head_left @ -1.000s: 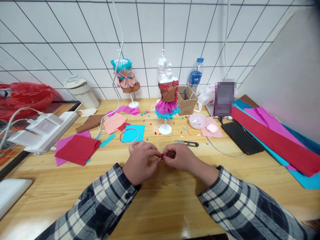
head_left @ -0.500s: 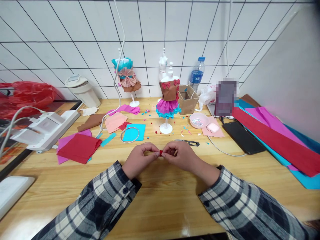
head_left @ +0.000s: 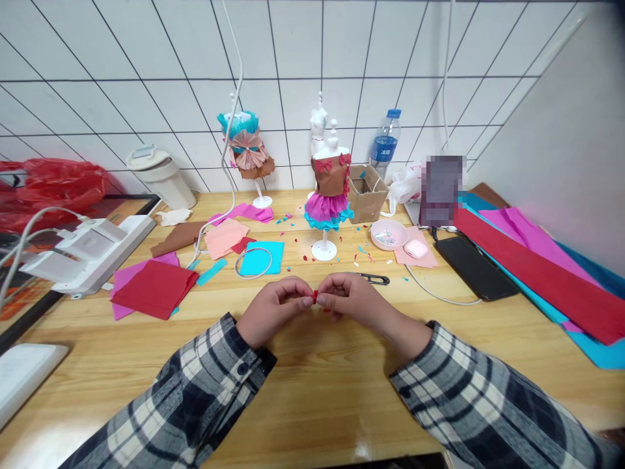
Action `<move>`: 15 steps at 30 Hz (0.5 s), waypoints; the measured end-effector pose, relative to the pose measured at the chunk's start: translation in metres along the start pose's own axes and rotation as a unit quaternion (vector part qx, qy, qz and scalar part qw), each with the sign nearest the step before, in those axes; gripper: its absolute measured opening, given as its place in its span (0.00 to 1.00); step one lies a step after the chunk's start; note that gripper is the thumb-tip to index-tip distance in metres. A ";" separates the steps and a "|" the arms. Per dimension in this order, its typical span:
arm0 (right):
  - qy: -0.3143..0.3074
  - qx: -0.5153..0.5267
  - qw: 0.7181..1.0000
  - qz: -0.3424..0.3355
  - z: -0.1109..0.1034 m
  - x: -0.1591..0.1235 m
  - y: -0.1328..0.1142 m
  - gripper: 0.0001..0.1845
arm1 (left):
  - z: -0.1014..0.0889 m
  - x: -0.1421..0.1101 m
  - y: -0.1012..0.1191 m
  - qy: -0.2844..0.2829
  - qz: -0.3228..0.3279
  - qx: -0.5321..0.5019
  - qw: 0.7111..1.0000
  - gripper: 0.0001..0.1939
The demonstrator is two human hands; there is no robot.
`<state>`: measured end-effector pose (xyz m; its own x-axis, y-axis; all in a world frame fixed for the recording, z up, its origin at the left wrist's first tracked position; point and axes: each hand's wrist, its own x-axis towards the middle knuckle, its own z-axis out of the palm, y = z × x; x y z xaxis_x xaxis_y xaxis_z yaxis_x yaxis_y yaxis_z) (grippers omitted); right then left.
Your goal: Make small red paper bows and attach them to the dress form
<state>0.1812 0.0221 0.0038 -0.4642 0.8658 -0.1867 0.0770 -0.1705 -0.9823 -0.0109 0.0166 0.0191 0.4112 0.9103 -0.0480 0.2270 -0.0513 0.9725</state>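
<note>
My left hand (head_left: 277, 311) and my right hand (head_left: 352, 301) meet just above the wooden table (head_left: 312, 397), fingertips pinched together on a tiny red paper piece (head_left: 315, 296). Most of that piece is hidden by my fingers. Small black thread snips (head_left: 373, 279) lie on the table just behind my right hand. Farther back stands a small white mannequin (head_left: 328, 189) in a brown top with red bows and a pink and blue paper skirt.
Red and pink paper sheets (head_left: 152, 285) lie at the left, a blue sheet with a wire ring (head_left: 256, 260) behind my hands. A second dressed mannequin (head_left: 247, 153), cardboard box (head_left: 367, 194), pink dish (head_left: 387, 234), phone (head_left: 474, 266) and long crepe rolls (head_left: 541, 273) fill the back and right.
Both hands stayed pinched on the red piece and drifted slightly away from me; my left fingers curled in closer over it.
</note>
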 end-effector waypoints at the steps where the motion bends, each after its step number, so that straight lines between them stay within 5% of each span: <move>1: 0.001 0.003 1.000 -0.009 0.000 -0.001 -0.001 0.16 | 0.000 0.000 0.000 -0.008 0.002 -0.001 1.000 0.08; 6: -0.016 -0.064 0.990 -0.121 -0.006 -0.007 -0.010 0.28 | 0.001 -0.001 0.005 0.016 0.037 0.102 0.994 0.07; 15: 0.061 -0.284 0.929 -0.231 -0.005 -0.006 -0.015 0.03 | 0.000 -0.002 0.010 0.030 0.082 0.209 0.974 0.06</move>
<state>0.1873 0.0223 0.0193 -0.4628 0.8376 0.2904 0.3629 0.4779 -0.8000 -0.0096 0.0141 0.0286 0.4235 0.8972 0.1253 0.5075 -0.3496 0.7875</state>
